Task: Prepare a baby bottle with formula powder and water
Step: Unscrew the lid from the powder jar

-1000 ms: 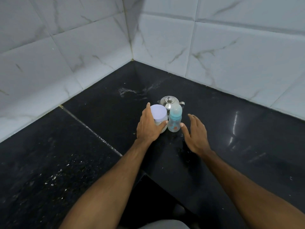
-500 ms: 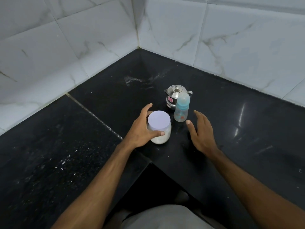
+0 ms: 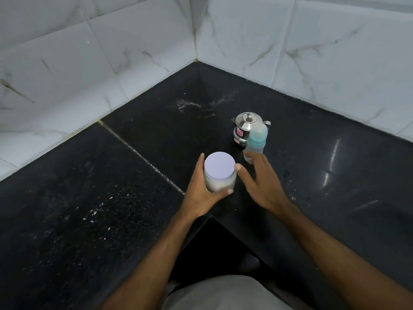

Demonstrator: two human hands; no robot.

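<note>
White marbled tiles (image 3: 335, 63) met in a corner behind a black stone surface (image 3: 89, 209). Taking the steel kettle (image 3: 245, 127) as the landmark, a baby bottle (image 3: 257, 139) with a teal collar stood touching its near side. Nearer the person than the kettle, the left hand (image 3: 201, 193) had its fingers wrapped round a jar (image 3: 220, 173) of white powder, its pale lid on. Just right of the jar, the right hand (image 3: 261, 182) was spread open and held nothing, fingertips overlapping the bottle's base.

Baby bottle (image 3: 257, 139) base behind right hand (image 3: 261, 186) fingers; kettle (image 3: 244, 125) label perhaps unreadable.
</note>
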